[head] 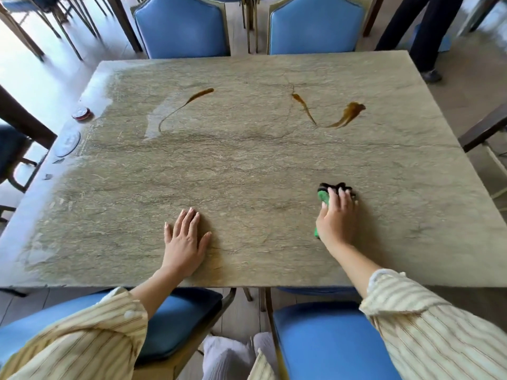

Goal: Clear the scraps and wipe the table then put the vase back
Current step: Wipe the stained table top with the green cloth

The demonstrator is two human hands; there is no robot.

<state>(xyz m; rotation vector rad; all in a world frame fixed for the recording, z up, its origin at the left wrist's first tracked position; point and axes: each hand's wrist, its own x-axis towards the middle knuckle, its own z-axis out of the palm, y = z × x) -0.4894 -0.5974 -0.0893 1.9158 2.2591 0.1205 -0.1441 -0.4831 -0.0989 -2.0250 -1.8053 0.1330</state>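
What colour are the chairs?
Blue, with pale frames; the chairs show best in the head view.

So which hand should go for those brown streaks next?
The right hand, probably. It already holds the green and black cloth, and two brown streaks lie straight ahead of it. The left hand rests flat and empty on the table.

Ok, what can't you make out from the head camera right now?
- Cloth: mostly covered by the right hand; its full shape and how dirty it is are hidden.
- Vase: not in view anywhere.
- Round things at the table's left edge: blurred, unidentifiable.
- Person at the far right: cut off by the top edge.
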